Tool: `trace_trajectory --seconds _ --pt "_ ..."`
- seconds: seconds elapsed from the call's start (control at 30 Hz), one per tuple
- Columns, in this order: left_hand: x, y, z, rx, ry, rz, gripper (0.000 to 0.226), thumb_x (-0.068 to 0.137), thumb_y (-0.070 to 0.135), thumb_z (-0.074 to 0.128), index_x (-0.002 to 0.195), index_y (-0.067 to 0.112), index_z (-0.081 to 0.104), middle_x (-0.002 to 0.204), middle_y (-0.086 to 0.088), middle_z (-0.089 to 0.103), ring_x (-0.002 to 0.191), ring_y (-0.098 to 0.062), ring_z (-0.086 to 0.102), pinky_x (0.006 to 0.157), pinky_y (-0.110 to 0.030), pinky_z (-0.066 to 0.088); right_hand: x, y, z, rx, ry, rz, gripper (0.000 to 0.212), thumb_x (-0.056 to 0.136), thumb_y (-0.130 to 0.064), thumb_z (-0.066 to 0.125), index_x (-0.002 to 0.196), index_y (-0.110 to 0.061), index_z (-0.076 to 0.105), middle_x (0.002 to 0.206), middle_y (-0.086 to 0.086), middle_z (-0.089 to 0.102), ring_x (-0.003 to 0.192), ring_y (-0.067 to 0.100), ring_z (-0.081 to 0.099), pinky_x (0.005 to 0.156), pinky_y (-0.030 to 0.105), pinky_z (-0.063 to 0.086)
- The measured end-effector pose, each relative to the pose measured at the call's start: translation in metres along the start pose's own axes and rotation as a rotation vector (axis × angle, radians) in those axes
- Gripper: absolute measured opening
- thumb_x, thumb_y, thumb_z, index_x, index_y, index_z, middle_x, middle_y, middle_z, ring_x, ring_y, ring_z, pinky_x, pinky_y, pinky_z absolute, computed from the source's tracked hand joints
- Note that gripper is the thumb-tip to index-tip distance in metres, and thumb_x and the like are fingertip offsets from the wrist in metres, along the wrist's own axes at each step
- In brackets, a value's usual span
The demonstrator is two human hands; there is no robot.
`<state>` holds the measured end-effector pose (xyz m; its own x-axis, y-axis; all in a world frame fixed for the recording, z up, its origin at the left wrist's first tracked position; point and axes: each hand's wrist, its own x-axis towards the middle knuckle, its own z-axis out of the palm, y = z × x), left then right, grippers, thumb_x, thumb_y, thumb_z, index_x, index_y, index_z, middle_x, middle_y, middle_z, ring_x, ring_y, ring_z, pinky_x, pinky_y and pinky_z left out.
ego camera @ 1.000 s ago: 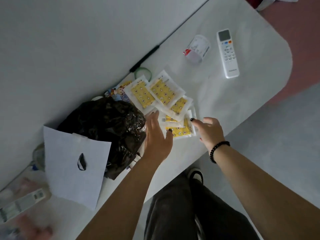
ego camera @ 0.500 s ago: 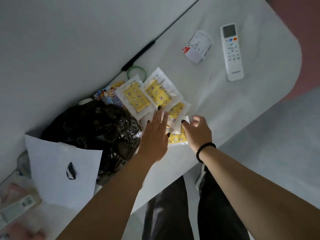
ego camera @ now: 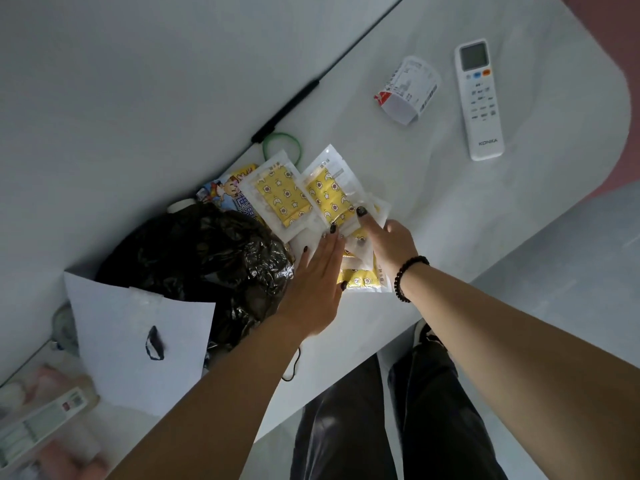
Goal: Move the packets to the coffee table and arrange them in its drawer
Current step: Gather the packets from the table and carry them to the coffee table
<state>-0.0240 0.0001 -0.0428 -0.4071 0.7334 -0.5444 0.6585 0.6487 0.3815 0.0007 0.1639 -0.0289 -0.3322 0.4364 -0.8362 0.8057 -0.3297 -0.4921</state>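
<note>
Several clear packets with yellow patterned contents lie overlapping on the white table, near its front edge. My left hand lies flat on the left part of the pile, fingers straight and together, tips touching the middle packet. My right hand, with a dark bead bracelet on the wrist, rests on the right part of the pile. Its index fingertip presses on that same middle packet. The thumb is hidden, so a grip cannot be made out. One more packet shows between my wrists.
A crumpled black plastic bag sits left of the pile, with a white sheet of paper in front of it. A colourful cartoon packet, a green ring, a paper cup on its side and a white remote lie farther back.
Both hands have moved forward onto the pile. My left hand went from hovering at its left edge to lying flat on it; my right index finger now reaches the middle packet.
</note>
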Motion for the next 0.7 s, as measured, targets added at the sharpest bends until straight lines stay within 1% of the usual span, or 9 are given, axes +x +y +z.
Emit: trace_trajectory --seconds 0.13,0.23,0.27,0.37,0.43,0.5,0.57,0.63,0.7 --pt "-0.008 -0.002 0.0 0.005 -0.009 0.033 0.075 0.098 0.023 0.037 0.148 0.013 -0.018 0.155 0.002 -0.023 0.144 -0.012 -0.021 0.12 -0.041 0.003 0.007 -0.003 0.005 -0.041 -0.013 -0.044 0.039 0.083 -0.046 0.065 0.096 -0.009 0.059 0.074 -0.004 0.059 0.077 0.02 0.061 0.071 0.03 0.049" --pt "-0.015 -0.003 -0.012 -0.089 -0.02 0.065 0.071 0.096 0.017 0.04 0.151 0.016 -0.005 0.159 0.003 -0.011 0.146 -0.011 -0.011 0.12 -0.036 0.01 0.008 0.002 0.004 -0.072 -0.013 -0.071 0.035 0.084 -0.038 0.063 0.102 -0.008 0.061 0.083 0.001 0.064 0.088 0.026 0.064 0.078 0.035 0.051" --pt "-0.016 -0.003 -0.023 -0.153 0.057 0.071 0.067 0.095 0.013 0.041 0.152 0.016 0.007 0.16 0.002 0.001 0.147 -0.011 0.0 0.119 -0.033 0.017 0.008 0.003 0.002 -0.077 -0.019 -0.074 0.035 0.085 -0.037 0.063 0.102 -0.008 0.058 0.085 0.001 0.063 0.088 0.025 0.062 0.077 0.035 0.05" --pt "-0.015 -0.005 -0.062 -0.373 0.491 0.01 0.051 0.089 0.003 0.047 0.14 0.01 0.04 0.146 -0.005 0.04 0.137 -0.015 0.034 0.111 -0.026 0.033 0.009 0.005 -0.004 -0.13 -0.03 -0.092 0.034 0.088 -0.042 0.06 0.104 -0.013 0.052 0.095 -0.001 0.054 0.092 0.019 0.053 0.078 0.028 0.04" --pt "-0.003 -0.015 -0.086 -0.444 0.661 -0.15 0.044 0.086 0.002 0.051 0.13 0.008 0.048 0.132 -0.007 0.049 0.125 -0.019 0.045 0.103 -0.028 0.04 0.011 0.008 -0.006 -0.134 -0.036 -0.096 0.048 0.085 -0.049 0.061 0.109 -0.009 0.056 0.102 0.001 0.058 0.098 0.021 0.055 0.081 0.03 0.043" --pt "0.019 -0.035 -0.099 -0.472 0.655 -0.359 0.042 0.083 0.008 0.056 0.125 0.01 0.05 0.124 -0.008 0.052 0.115 -0.022 0.05 0.097 -0.031 0.044 0.011 0.009 -0.006 -0.138 -0.036 -0.094 0.055 0.081 -0.055 0.062 0.111 -0.009 0.058 0.106 0.005 0.062 0.1 0.023 0.058 0.084 0.033 0.046" --pt "0.04 -0.057 -0.107 -0.44 0.543 -0.516 0.044 0.076 0.024 0.064 0.118 0.013 0.053 0.119 -0.009 0.055 0.111 -0.027 0.052 0.093 -0.042 0.048 0.012 0.009 -0.005 -0.125 -0.049 -0.08 0.049 0.084 -0.051 0.062 0.104 -0.007 0.055 0.095 0.003 0.061 0.088 0.016 0.058 0.074 0.026 0.046" --pt "0.053 -0.069 -0.113 -0.264 0.42 -0.601 0.054 0.07 0.036 0.073 0.115 0.013 0.054 0.119 -0.012 0.053 0.113 -0.029 0.048 0.093 -0.042 0.045 0.01 0.006 -0.005 -0.121 -0.047 -0.092 0.035 0.088 -0.042 0.061 0.092 -0.01 0.049 0.077 -0.004 0.049 0.069 0.005 0.048 0.057 0.019 0.035" --pt "0.061 -0.073 -0.119 -0.225 0.397 -0.615 0.062 0.065 0.034 0.081 0.114 0.011 0.051 0.121 -0.013 0.048 0.11 -0.028 0.047 0.088 -0.037 0.042 0.012 0.004 -0.006 -0.114 -0.05 -0.107 0.029 0.089 -0.039 0.061 0.087 -0.013 0.047 0.073 -0.006 0.044 0.064 0.002 0.043 0.053 0.018 0.03"
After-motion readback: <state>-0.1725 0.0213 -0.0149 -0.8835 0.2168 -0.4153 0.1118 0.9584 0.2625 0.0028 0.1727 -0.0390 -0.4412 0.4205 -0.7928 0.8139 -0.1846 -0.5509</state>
